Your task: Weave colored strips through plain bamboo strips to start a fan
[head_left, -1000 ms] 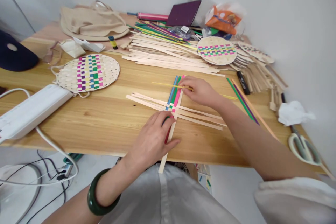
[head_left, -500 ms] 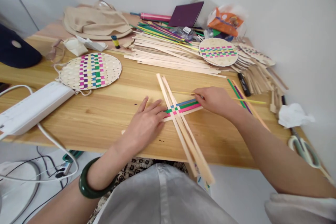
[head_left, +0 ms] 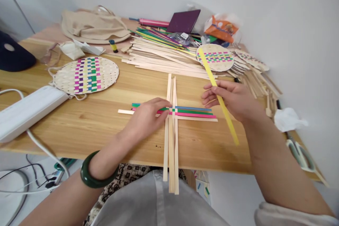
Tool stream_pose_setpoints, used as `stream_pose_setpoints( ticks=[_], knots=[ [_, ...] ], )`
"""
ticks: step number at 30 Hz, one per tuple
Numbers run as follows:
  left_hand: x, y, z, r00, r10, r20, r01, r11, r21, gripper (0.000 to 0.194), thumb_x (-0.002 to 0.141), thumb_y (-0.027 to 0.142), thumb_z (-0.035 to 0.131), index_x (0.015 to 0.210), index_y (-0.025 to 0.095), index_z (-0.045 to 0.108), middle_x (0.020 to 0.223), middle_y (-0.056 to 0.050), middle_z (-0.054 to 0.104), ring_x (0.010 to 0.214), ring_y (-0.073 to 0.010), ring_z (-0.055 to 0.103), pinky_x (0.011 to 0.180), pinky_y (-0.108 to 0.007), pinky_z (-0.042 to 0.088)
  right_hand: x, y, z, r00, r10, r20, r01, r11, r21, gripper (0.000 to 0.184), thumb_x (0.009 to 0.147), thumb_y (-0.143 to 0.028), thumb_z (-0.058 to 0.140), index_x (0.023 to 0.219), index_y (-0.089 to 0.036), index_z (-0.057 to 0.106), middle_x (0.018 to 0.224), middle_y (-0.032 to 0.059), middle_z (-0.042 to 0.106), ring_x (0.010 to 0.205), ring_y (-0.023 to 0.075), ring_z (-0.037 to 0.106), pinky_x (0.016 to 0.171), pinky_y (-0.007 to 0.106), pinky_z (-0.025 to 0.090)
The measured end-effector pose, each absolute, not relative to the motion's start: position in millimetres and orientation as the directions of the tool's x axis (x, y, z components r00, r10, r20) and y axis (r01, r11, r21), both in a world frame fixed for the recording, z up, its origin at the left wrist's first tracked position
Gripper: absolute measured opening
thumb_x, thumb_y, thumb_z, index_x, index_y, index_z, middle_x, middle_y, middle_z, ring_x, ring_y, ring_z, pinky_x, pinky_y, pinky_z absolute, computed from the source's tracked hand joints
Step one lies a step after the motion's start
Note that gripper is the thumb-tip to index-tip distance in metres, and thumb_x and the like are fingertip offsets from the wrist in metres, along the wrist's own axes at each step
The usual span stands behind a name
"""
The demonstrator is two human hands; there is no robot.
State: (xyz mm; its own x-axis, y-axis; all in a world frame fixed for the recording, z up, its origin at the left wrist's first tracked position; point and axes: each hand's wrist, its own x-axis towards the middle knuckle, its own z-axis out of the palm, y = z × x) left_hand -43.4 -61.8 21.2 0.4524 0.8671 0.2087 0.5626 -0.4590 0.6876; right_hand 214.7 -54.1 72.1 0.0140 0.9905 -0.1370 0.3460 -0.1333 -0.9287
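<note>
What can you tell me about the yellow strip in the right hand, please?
The yellow strip is long, narrow and flat, one plain bright color, and looks thin and nearly straight; its material is unclear. The right hand holds it partway along, the thumb against its face. It slants, its far end toward the left, seen in front of the round woven piece, its near end over the bare tabletop. Whether either end touches anything is unclear.

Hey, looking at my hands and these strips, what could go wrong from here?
The long pale strips run past the table's front edge, so your body could bump them askew. Only your left hand visibly steadies the crossing, so the coloured strips might slide if it lifts. Your right hand grips the yellow strip partway along, so its free ends might swing.
</note>
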Motion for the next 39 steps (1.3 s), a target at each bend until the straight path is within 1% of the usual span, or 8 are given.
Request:
stream_pose_setpoints(
  ticks=[4,9,12,17,25,30,35,39],
  knots=[
    [-25,-68,24,0.388,0.918,0.082,0.306,-0.212,0.928,0.03,0.086,0.027,0.062,0.113,0.014,0.07,0.108,-0.008,0.075,0.095,-0.0201,0.071,0.09,-0.033,0.055,200,-58,80,-0.186,0.941,-0.282,-0.035,-0.293,-0.955,0.008,0.081,-0.021,0.064,0.086,-0.016,0.067,0.083,0.0074,0.075,0.073,0.0191,0.072,0.072,0.035,0.061],
    [-9,-75,24,0.455,0.888,-0.068,0.072,0.04,0.997,0.028,0.079,0.023,0.068,0.105,0.013,0.07,0.098,-0.008,0.076,0.088,-0.0205,0.072,0.084,-0.032,0.056,182,-59,63,-0.282,0.897,-0.339,-0.233,-0.407,-0.883,0.013,0.087,-0.016,0.056,0.091,-0.016,0.068,0.09,0.0071,0.077,0.086,0.0178,0.074,0.09,0.038,0.06],
    [-6,-76,24,0.443,0.895,-0.053,0.041,0.038,0.998,0.019,0.079,0.025,0.069,0.094,0.014,0.072,0.097,-0.008,0.076,0.09,-0.0214,0.071,0.086,-0.034,0.055,177,-57,55,-0.294,0.88,-0.373,-0.282,-0.452,-0.846,0.018,0.088,-0.012,0.051,0.091,-0.015,0.068,0.091,0.0065,0.076,0.086,0.0164,0.074,0.096,0.038,0.058],
    [-7,-77,25,0.414,0.909,-0.041,0.016,0.038,0.999,0.022,0.08,0.027,0.07,0.098,0.014,0.073,0.101,-0.008,0.076,0.093,-0.022,0.071,0.09,-0.035,0.054,171,-56,53,-0.286,0.843,-0.455,-0.375,-0.535,-0.757,0.026,0.092,-0.008,0.042,0.092,-0.014,0.067,0.09,0.0065,0.076,0.087,0.0135,0.073,0.094,0.031,0.058],
    [-5,-80,29,0.353,0.935,0.026,0.015,-0.034,0.999,0.018,0.082,0.031,0.07,0.091,0.016,0.075,0.092,-0.004,0.077,0.083,-0.0168,0.07,0.077,-0.026,0.055,159,-60,57,-0.229,0.792,-0.566,-0.508,-0.593,-0.625,0.036,0.097,-0.005,0.03,0.089,-0.012,0.064,0.076,0.0047,0.074,0.071,0.009,0.072,0.067,0.016,0.061],
    [-7,-81,27,0.336,0.94,0.063,0.133,-0.114,0.985,0.026,0.09,0.04,0.062,0.089,0.019,0.077,0.085,-0.002,0.077,0.074,-0.0146,0.068,0.07,-0.025,0.053,158,-62,56,-0.244,0.77,-0.589,-0.51,-0.619,-0.598,0.035,0.097,-0.006,0.03,0.09,-0.013,0.064,0.074,0.0037,0.072,0.064,0.0089,0.07,0.061,0.016,0.059],
    [-7,-80,25,0.362,0.93,0.064,0.057,-0.091,0.994,0.037,0.096,0.044,0.05,0.091,0.018,0.077,0.088,-0.004,0.078,0.075,-0.0148,0.07,0.074,-0.026,0.056,156,-63,52,-0.222,0.768,-0.601,-0.532,-0.612,-0.585,0.031,0.093,-0.005,0.036,0.091,-0.014,0.065,0.075,0.0027,0.071,0.068,0.0093,0.069,0.07,0.019,0.06],
    [-8,-74,23,0.33,0.944,0.004,0.111,-0.043,0.993,0.04,0.095,0.044,0.05,0.085,0.016,0.076,0.078,-0.005,0.076,0.069,-0.0163,0.07,0.068,-0.026,0.056,162,-62,49,-0.186,0.815,-0.548,-0.433,-0.569,-0.699,0.024,0.088,-0.008,0.044,0.088,-0.015,0.067,0.078,0.0028,0.071,0.066,0.01,0.065,0.059,0.021,0.057]
  ],
)
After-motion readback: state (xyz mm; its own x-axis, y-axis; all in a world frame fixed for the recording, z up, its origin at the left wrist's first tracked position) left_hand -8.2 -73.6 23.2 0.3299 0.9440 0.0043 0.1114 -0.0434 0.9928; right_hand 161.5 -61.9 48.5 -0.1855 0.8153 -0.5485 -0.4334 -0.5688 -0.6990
